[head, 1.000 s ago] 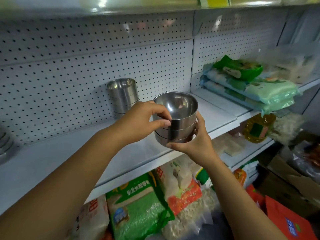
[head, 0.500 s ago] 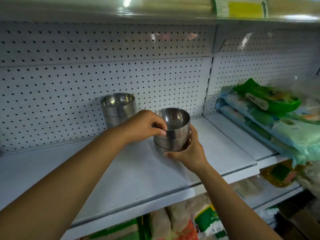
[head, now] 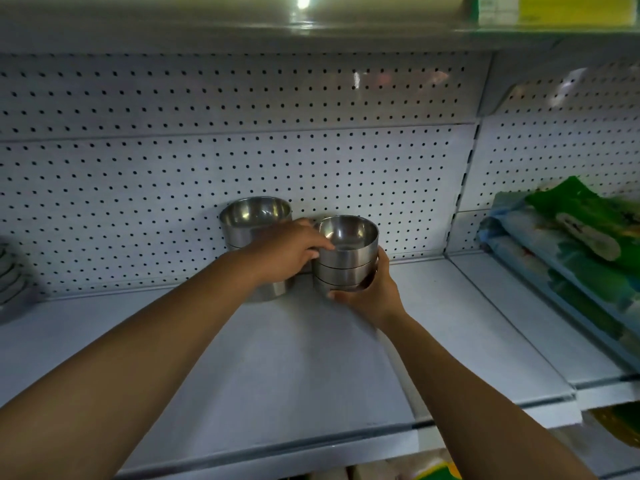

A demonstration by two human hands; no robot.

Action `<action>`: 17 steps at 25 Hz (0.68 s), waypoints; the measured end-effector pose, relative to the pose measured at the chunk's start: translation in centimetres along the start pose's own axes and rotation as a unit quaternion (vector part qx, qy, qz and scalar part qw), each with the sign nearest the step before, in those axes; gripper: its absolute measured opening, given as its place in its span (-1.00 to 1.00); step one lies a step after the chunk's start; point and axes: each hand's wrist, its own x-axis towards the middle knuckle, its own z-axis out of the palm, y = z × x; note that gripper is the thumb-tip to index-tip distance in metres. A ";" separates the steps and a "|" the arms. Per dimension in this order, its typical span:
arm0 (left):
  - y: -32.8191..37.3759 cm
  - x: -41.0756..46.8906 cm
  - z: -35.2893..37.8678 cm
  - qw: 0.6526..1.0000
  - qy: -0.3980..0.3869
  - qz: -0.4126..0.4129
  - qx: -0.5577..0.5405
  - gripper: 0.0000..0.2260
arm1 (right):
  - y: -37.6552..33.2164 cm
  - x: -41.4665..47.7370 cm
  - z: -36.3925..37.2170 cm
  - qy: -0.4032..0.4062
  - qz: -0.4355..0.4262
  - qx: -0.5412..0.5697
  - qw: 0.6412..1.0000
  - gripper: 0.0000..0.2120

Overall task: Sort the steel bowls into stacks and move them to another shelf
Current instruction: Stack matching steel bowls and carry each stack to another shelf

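A stack of three nested steel bowls [head: 346, 258] is held near the back of the white shelf [head: 294, 358], close to the pegboard. My left hand [head: 287, 254] grips its left side with the thumb over the top rim. My right hand [head: 372, 289] cups the stack from below and from the right. Whether the stack touches the shelf I cannot tell. Right behind my left hand stands a second, taller stack of steel bowls [head: 254, 223] on the same shelf, partly hidden by that hand.
More steel dishes [head: 10, 282] show at the shelf's far left edge. Green and blue food packets [head: 571, 247] lie piled on the neighbouring shelf to the right. An upper shelf [head: 311, 26] overhangs closely. The pegboard wall [head: 173, 174] closes the back.
Both hands have carried the bowl stack forward and deeper onto the shelf, up beside the taller stack at the back. My view has moved closer and higher.
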 end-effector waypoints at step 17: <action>-1.9 -3.6 2.1 0.983 0.092 0.081 0.134 -0.69 | -0.8 0.7 0.4 -0.038 0.055 -0.166 0.984 -0.11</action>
